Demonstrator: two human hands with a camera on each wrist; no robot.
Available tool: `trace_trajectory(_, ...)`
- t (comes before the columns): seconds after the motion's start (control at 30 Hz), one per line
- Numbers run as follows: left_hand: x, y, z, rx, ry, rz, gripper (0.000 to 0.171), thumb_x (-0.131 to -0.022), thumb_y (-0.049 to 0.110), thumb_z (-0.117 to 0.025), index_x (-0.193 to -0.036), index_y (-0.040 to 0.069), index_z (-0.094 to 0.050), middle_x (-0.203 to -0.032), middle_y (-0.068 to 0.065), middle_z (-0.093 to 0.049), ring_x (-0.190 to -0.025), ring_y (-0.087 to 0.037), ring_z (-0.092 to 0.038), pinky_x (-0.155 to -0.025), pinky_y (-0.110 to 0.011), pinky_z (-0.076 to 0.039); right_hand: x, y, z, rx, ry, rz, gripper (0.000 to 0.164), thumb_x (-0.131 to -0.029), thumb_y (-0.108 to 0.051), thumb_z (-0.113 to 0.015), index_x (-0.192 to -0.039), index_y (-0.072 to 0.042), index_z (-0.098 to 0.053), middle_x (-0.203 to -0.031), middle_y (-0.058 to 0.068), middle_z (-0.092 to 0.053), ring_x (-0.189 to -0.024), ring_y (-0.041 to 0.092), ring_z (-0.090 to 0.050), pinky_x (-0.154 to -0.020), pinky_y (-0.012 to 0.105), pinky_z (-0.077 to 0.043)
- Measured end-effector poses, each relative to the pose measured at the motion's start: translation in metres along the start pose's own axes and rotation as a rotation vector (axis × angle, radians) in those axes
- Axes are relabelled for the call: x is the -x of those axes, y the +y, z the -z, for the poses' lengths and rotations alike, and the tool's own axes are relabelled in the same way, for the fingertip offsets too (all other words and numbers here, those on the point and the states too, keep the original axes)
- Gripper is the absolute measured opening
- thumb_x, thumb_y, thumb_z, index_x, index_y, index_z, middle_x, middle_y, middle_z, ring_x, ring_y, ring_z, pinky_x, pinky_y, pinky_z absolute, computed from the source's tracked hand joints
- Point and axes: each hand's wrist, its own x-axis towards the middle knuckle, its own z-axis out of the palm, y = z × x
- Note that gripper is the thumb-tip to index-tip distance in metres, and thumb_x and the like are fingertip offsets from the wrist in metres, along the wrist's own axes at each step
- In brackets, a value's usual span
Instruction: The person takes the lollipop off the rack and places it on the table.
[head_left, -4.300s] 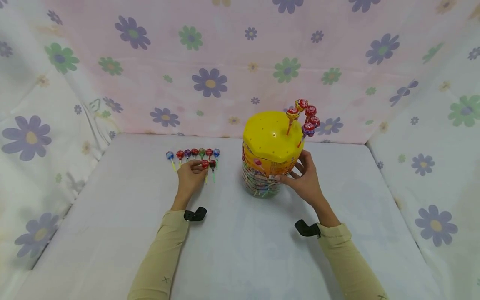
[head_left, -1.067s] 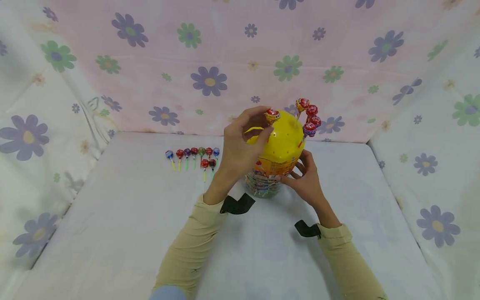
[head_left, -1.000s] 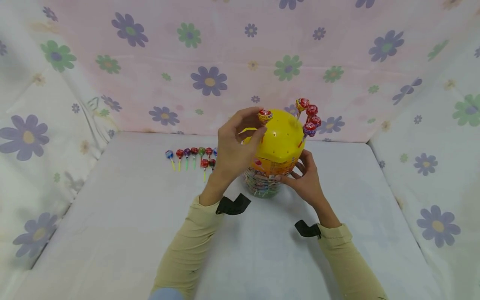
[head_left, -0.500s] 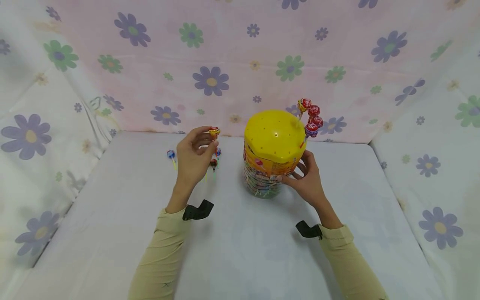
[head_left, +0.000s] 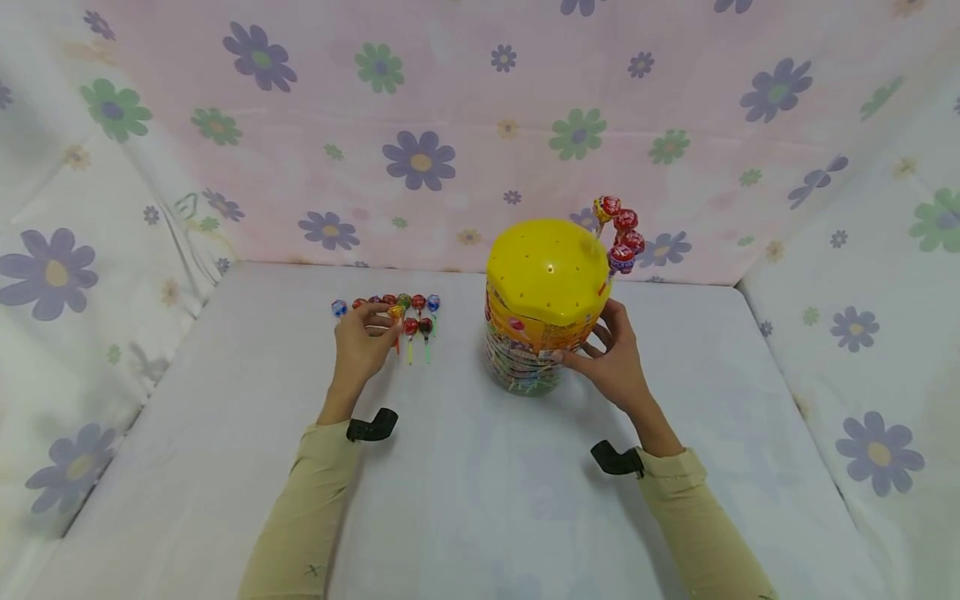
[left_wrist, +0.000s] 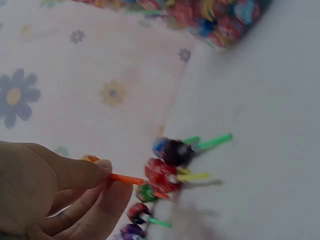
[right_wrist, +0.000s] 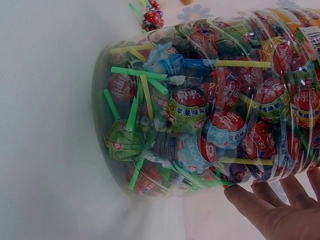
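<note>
My left hand (head_left: 362, 346) pinches a lollipop with a yellow-orange wrapper (head_left: 395, 312) between thumb and fingers. Its orange stick (left_wrist: 126, 178) points out past the fingertips in the left wrist view. Just by it on the table lie several lollipops in two rows; a red one (head_left: 410, 326) and a dark one (head_left: 426, 326) form the nearer row. My right hand (head_left: 611, 358) grips the right side of a clear lollipop jar (head_left: 525, 367), thumb in front and fingers on the far side. Several red-wrapped lollipops (head_left: 626, 221) stand in the holes along the right edge of its yellow lid (head_left: 547, 267).
The jar, packed with wrapped lollipops (right_wrist: 187, 105), stands upright on the white-covered table (head_left: 480, 500). A floral cloth (head_left: 465, 100) rises behind the table and at both sides. Black cameras (head_left: 372, 425) sit on the wrists.
My left hand has taken the yellow-orange lollipop from the lid and carried it left, down to the rows on the table. My right hand has stayed on the jar.
</note>
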Motion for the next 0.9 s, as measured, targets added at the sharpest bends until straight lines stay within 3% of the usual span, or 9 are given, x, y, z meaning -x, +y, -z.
trace_trajectory(0.17,-0.008,-0.020,-0.004,-0.070,-0.041,0.056,0.036,-0.091,0.003,-0.072,-0.124,-0.009,-0.065,-0.100,-0.028,-0.073,-0.088,-0.040,-0.075,-0.061,-0.018,-0.055,0.001,0.000,0.000,0.003,0.002,-0.004,0.084,-0.084,-0.002,-0.082,-0.150,-0.012,-0.032,-0.151,0.007,-0.040,-0.142,0.032,-0.046,-0.108,0.053,-0.047)
trace_trajectory(0.33,-0.011,-0.029,-0.008,-0.099,-0.027,0.080,0.034,-0.089,0.003,-0.072,-0.120,-0.010,-0.066,-0.098,-0.029,-0.074,-0.086,-0.039,-0.075,-0.064,-0.027,-0.059,0.001,-0.001,-0.001,-0.003,-0.002,0.000,0.083,-0.084,-0.001,-0.082,-0.150,-0.012,-0.032,-0.151,0.008,-0.041,-0.141,0.033,-0.046,-0.108,0.053,-0.047)
trace_trajectory(0.43,-0.011,-0.031,-0.010,-0.125,-0.020,0.097,0.033,-0.089,0.002,-0.072,-0.118,-0.010,-0.067,-0.097,-0.028,-0.073,-0.085,-0.038,-0.074,-0.066,-0.032,-0.060,0.001,-0.002,-0.001,-0.005,-0.001,0.000,0.083,-0.084,-0.001,-0.082,-0.149,-0.012,-0.032,-0.151,0.008,-0.041,-0.141,0.033,-0.046,-0.108,0.054,-0.047)
trace_trajectory(0.67,-0.012,-0.037,-0.013,-0.158,-0.018,0.103,0.035,-0.088,0.002,-0.074,-0.120,-0.011,-0.066,-0.095,-0.028,-0.074,-0.082,-0.038,-0.073,-0.062,-0.026,-0.056,0.001,-0.003,0.000,-0.004,-0.002,-0.003,0.083,-0.084,-0.001,-0.082,-0.150,-0.012,-0.032,-0.150,0.008,-0.041,-0.141,0.033,-0.046,-0.108,0.054,-0.047)
trace_trajectory(0.9,-0.012,-0.030,-0.008,-0.232,-0.042,0.078,0.037,-0.089,0.005,-0.072,-0.120,-0.014,-0.065,-0.093,-0.028,-0.074,-0.083,-0.040,-0.073,-0.075,-0.048,-0.060,0.001,-0.005,-0.001,-0.006,-0.004,-0.003,0.083,-0.084,-0.002,-0.082,-0.150,-0.013,-0.032,-0.151,0.008,-0.042,-0.141,0.034,-0.047,-0.108,0.055,-0.047)
